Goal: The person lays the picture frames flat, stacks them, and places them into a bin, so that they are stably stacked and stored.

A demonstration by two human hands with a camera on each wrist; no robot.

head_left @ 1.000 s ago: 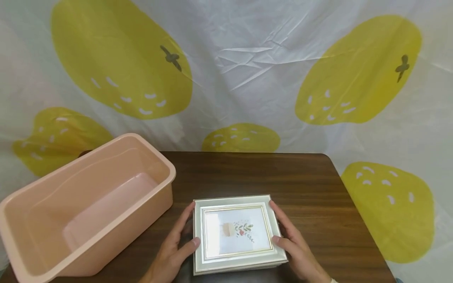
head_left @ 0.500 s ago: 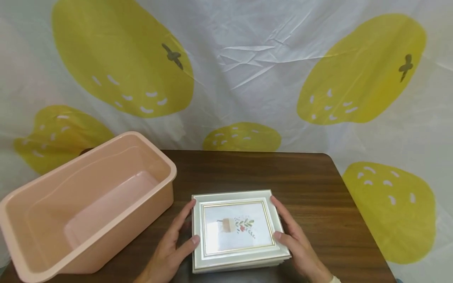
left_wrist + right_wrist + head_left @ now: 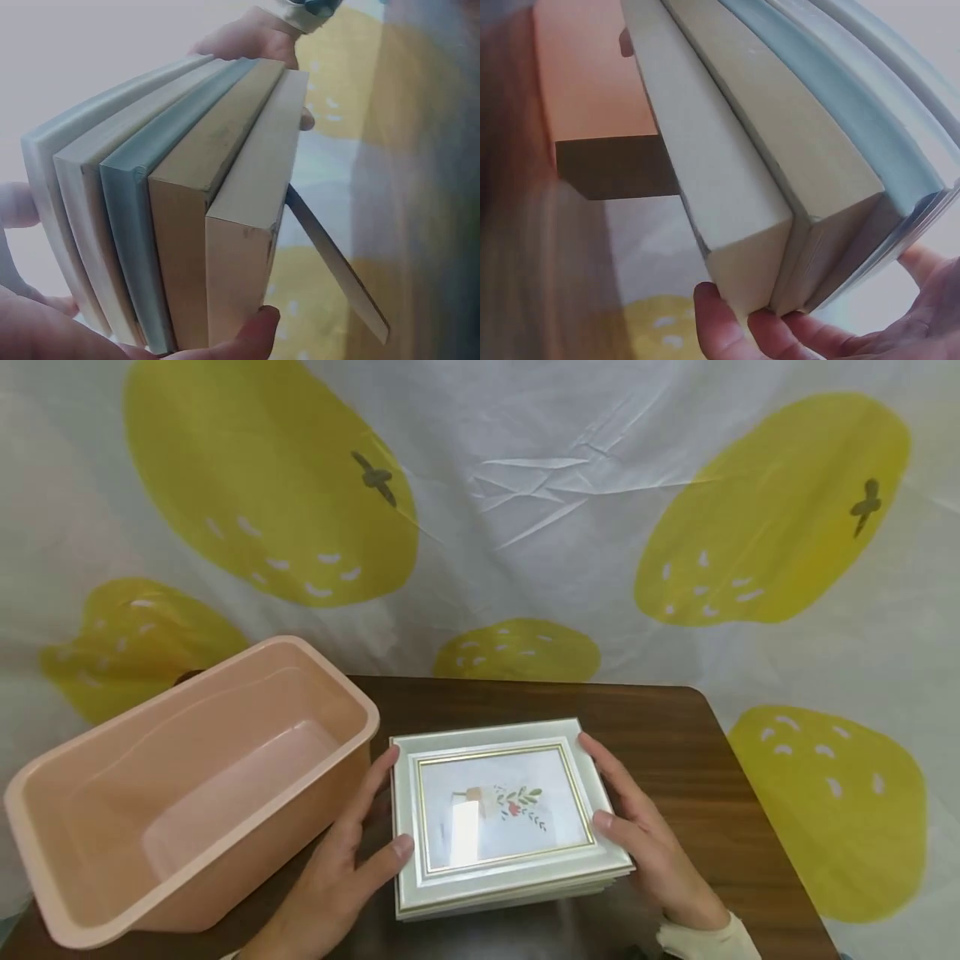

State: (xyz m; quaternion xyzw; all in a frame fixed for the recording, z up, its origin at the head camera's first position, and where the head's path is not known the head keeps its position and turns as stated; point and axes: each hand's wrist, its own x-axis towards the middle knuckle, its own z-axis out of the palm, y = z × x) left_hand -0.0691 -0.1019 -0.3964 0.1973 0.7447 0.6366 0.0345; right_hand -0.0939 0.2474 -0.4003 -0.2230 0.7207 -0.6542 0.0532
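Observation:
A stack of several picture frames (image 3: 495, 885) is held off the table between both hands. Its top frame shows a potted plant with a red flower under glass, inside gold trim. My left hand (image 3: 326, 868) grips the left side, thumb near the upper edge. Opposite it, my right hand (image 3: 656, 843) grips the right side. In the left wrist view the stacked edges (image 3: 172, 172) are white, blue-green and tan, and a thin stand leg (image 3: 341, 266) juts from the outermost frame. In the right wrist view, curled fingertips (image 3: 720, 322) reach round the stack's bottom corner.
A pink plastic bin (image 3: 277, 852) stands on the table at the left, close beside my left hand. The dark wooden table (image 3: 697, 777) has a rounded far-right corner. Behind it hangs a white curtain (image 3: 517, 552) with yellow fruit prints.
Both hands have raised the stack of picture frames and moved it slightly away from me. It looks larger and turned a little; the grip on both sides is kept.

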